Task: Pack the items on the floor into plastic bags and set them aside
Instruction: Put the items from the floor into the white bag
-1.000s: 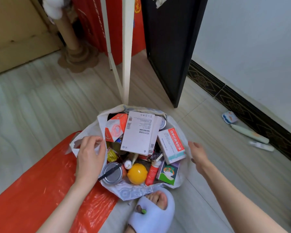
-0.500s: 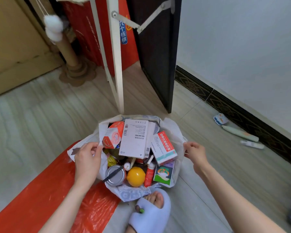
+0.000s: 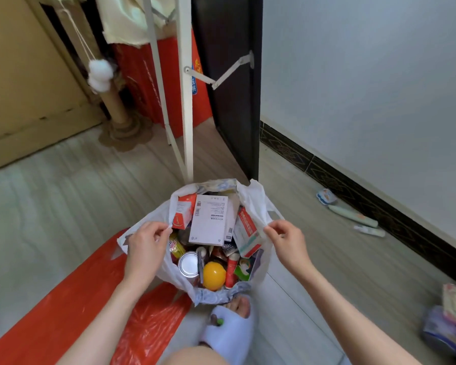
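A white plastic bag point(image 3: 250, 196) stands open on the floor, full of items: a large white box point(image 3: 211, 222), red-and-white boxes, a tin can point(image 3: 188, 264), a yellow ball point(image 3: 213, 275) and a red tube. My left hand point(image 3: 145, 248) pinches the bag's left rim. My right hand point(image 3: 287, 243) pinches the right handle. Both edges are pulled upward.
A red plastic bag point(image 3: 63, 312) lies flat at the lower left. A white frame leg point(image 3: 187, 101) and a black door point(image 3: 234, 88) stand just behind the bag. Tubes point(image 3: 353, 214) lie along the right baseboard; packets point(image 3: 453, 320) sit at the far right. My slippered foot point(image 3: 229, 330) is below the bag.
Both hands went from resting near the rim to pinching the white bag's edges and lifting them. The bag's sides rose around the items, and the view tilted upward.
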{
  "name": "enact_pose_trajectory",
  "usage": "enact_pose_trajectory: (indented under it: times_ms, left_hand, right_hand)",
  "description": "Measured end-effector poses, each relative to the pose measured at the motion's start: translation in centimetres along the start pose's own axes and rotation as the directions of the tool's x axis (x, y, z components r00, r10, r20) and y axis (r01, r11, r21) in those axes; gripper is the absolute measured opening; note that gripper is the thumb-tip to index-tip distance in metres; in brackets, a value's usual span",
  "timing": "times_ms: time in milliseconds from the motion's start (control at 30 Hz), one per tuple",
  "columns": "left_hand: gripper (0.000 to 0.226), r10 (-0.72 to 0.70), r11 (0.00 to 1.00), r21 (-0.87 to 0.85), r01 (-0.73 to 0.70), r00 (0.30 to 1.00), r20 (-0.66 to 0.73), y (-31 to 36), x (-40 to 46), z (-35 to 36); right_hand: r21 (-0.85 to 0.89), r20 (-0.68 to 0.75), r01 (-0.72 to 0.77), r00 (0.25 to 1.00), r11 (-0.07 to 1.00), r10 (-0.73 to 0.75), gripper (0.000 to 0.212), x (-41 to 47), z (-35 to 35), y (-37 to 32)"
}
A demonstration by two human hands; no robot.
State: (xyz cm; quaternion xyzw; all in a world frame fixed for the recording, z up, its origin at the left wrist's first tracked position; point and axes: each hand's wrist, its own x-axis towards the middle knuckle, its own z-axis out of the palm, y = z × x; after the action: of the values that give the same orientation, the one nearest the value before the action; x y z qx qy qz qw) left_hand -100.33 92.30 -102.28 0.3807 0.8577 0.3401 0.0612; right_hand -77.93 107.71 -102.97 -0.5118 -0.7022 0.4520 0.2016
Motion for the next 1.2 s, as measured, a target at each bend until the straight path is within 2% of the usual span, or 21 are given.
enact_pose_trajectory:
  times_ms: [133, 233, 300, 367, 400, 433, 500, 567, 667, 767, 833, 933, 967, 1067, 1200]
  left_hand:
    - [0.009, 0.052, 0.994, 0.083, -0.068, 0.982, 0.179, -1.1, -1.3, 1.6]
    - [0.021, 0.160, 0.976, 0.095, -0.198, 0.937, 0.310, -1.8, -1.7, 2.1]
    - [0.024, 0.174, 0.981, 0.037, -0.190, 0.948, 0.268, -2.4, -1.1, 1.5]
    - [0.014, 0.100, 0.995, 0.005, -0.102, 0.985, 0.144, -3.2, 0.0, 0.6]
    - [0.021, 0.035, 0.999, -0.003, -0.035, 0.995, 0.098, -3.8, 0.6, 0.3]
    - [0.031, -0.062, 0.998, -0.023, 0.064, 0.994, 0.090, -4.3, 1.3, 0.0]
    - [0.049, -0.275, 0.956, -0.054, 0.287, 0.947, 0.165, -5.7, 2.4, -0.2]
    - [0.053, -0.421, 0.892, -0.070, 0.446, 0.878, 0.228, -7.7, 3.2, 0.1]
    - [0.038, -0.507, 0.777, -0.231, 0.586, 0.799, 0.323, -9.6, 3.4, 0.7]
    - [0.022, -0.543, 0.728, -0.288, 0.622, 0.780, 0.311, -9.6, 2.9, 0.9]
    - [0.024, -0.584, 0.694, -0.300, 0.654, 0.756, 0.297, -9.5, 2.4, 0.6]
    - [0.028, -0.639, 0.590, -0.313, 0.745, 0.667, 0.383, -8.8, 1.2, -0.8]
    - [0.029, -0.637, 0.573, -0.329, 0.750, 0.661, 0.397, -8.3, 0.6, -1.3]
    - [0.029, -0.562, 0.599, -0.402, 0.693, 0.721, 0.405, -5.8, -0.9, -2.9]
    - [0.031, -0.390, 0.736, -0.400, 0.546, 0.825, 0.408, -1.7, -3.6, -4.4]
  right_hand:
    - [-0.244, 0.147, 0.085, 0.988, 0.966, -0.050, 0.014, -0.4, 1.8, 1.5]
    - [-0.224, 0.209, 0.077, 0.977, 0.972, -0.029, 0.021, -0.7, 2.2, 2.4]
    - [-0.143, 0.113, 0.025, 0.994, 0.989, -0.009, 0.020, -0.4, 1.8, 2.7]
    - [-0.033, -0.089, -0.039, 0.995, 0.999, 0.036, 0.015, 0.7, 1.1, 3.2]
    - [-0.002, -0.146, -0.069, 0.987, 0.998, 0.068, 0.015, 1.4, 0.8, 3.4]
    - [0.021, -0.141, -0.110, 0.984, 0.994, 0.112, 0.024, 2.3, 0.4, 3.9]
    - [0.112, 0.018, -0.251, 0.968, 0.962, 0.250, 0.055, 4.3, -0.3, 5.1]
    - [0.223, 0.167, -0.392, 0.917, 0.893, 0.361, 0.065, 6.3, -0.9, 6.2]
    - [0.231, 0.268, -0.532, 0.840, 0.815, 0.472, 0.056, 8.0, -0.9, 7.9]
    - [0.168, 0.326, -0.583, 0.794, 0.795, 0.513, 0.043, 7.8, -0.5, 8.4]
    - [0.101, 0.308, -0.541, 0.815, 0.835, 0.491, 0.035, 7.0, -0.5, 8.2]
    - [0.073, 0.207, -0.494, 0.857, 0.866, 0.472, 0.016, 5.3, -1.4, 7.2]
    - [0.091, 0.182, -0.489, 0.864, 0.867, 0.469, 0.016, 4.4, -1.8, 6.7]
    - [0.179, 0.210, -0.493, 0.864, 0.851, 0.457, 0.023, 1.7, -3.1, 4.6]
    - [0.027, 0.313, -0.440, 0.857, 0.898, 0.410, 0.019, -1.5, -4.9, 1.2]
